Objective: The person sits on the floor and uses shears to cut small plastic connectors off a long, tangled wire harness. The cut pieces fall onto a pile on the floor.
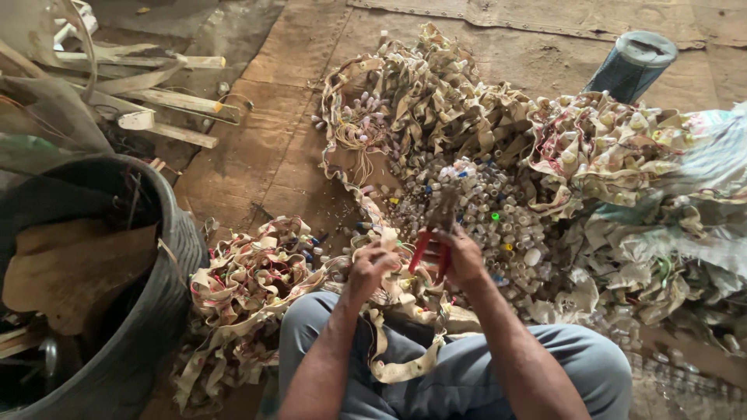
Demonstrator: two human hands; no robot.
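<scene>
A: Grip check: right hand [464, 257] wrapped around red-handled pliers [436, 233]; left hand [369, 266] pinching a fabric strip [389, 342] draped over the lap.

B: Noted. Beyond the hands: small plastic caps [498, 210] heaped on the floor [264, 155], tangled strips [436, 101] behind, dark cylinder [632, 66] farthest.

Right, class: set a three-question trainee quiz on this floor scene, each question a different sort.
1. True or false: the right hand holds red-handled pliers.
2. What does the left hand grip? A) a strip of webbing B) a hammer C) a bottle
3. Name the big dark container on the person's left.

Key: 1 true; 2 A; 3 a black tub.
</scene>
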